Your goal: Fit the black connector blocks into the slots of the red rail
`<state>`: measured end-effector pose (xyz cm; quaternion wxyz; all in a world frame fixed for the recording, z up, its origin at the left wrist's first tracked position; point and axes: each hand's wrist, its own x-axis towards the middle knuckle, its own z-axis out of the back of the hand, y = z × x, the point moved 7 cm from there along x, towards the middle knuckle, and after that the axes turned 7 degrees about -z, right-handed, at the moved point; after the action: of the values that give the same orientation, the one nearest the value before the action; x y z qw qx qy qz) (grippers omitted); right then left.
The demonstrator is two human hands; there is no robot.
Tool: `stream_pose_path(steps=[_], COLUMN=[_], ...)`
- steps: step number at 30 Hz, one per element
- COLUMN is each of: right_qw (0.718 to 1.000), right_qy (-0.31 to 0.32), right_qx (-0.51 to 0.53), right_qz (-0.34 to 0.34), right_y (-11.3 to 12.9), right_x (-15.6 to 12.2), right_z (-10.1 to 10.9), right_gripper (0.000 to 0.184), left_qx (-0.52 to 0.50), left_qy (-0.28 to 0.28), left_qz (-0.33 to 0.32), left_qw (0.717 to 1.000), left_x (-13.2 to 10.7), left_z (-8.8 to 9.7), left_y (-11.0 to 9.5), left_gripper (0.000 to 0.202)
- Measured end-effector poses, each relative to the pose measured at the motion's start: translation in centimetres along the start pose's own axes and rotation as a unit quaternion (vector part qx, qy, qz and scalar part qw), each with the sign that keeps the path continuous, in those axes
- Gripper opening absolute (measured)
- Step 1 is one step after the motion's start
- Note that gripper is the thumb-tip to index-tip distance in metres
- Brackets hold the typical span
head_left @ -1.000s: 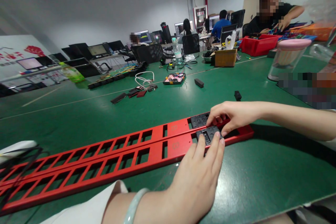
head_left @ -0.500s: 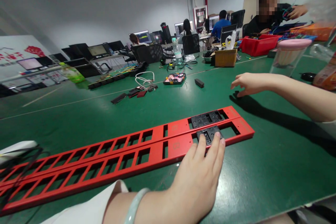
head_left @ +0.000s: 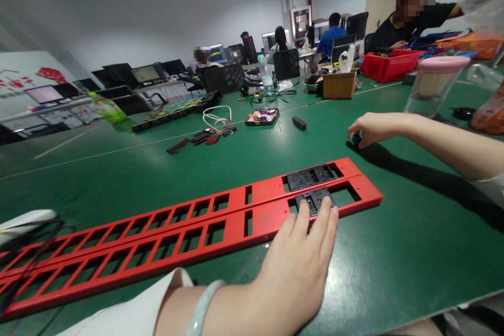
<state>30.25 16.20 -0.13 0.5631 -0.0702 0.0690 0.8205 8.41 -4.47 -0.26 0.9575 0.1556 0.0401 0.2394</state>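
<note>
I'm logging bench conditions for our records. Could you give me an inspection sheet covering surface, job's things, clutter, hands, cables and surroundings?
Surface: green table, glossy, with a bright reflection at the front.
Job's things: two red frames side by side; black pieces sit in openings of both; small black block beyond them.
Clutter: open tray, another black block, lidded cup, green bottle.
Hands: left hand rests its fingertips on the near frame's pieces; right hand has fingers and thumb about the small block, grip unclear.
Cables: white cable lies looped beyond the frames; black cables cross their left end.
Surroundings: co-worker beside a red bin; seated people and monitors in the background.
</note>
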Motion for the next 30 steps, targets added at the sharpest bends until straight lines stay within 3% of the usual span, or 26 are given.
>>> stream_pose_path(steps=[3,7,13,16,19,23,30], right_qw=[1.000,0.997,0.988,0.984,0.980,0.979,0.978], right_qy=[-0.017,-0.062,-0.097,-0.089,-0.070,-0.032,-0.021], right_qx=[-0.005,0.031,0.105,0.114,0.124,0.134,0.139], right_qz=[-0.021,-0.019,0.056,0.108,0.142,0.148,0.154], right_y=[-0.1,1.4,8.5,12.1,14.0,14.8,15.5], right_x=[0.2,-0.6,-4.9,-7.0,-8.1,-8.3,-8.0], right_z=[0.3,2.2,4.7,4.6,3.8,2.7,2.1], right_gripper=[0.047,0.046,0.037,0.031,0.031,0.027,0.026], left_qx=[-0.002,0.003,0.009,0.012,0.011,0.011,0.010], left_qy=[-0.001,-0.003,-0.002,-0.005,-0.009,-0.009,-0.010], left_qz=[0.001,0.001,0.000,0.004,0.004,0.005,0.001], left_qw=[1.000,1.000,1.000,1.000,1.000,1.000,1.000], left_x=[0.0,0.0,0.1,0.0,0.0,0.0,0.0], left_z=[-0.1,0.1,0.2,0.1,0.0,0.0,0.1], left_y=[0.0,0.0,0.0,0.1,0.0,0.0,0.0], left_gripper=[0.059,0.058,0.057,0.057,0.057,0.056,0.055])
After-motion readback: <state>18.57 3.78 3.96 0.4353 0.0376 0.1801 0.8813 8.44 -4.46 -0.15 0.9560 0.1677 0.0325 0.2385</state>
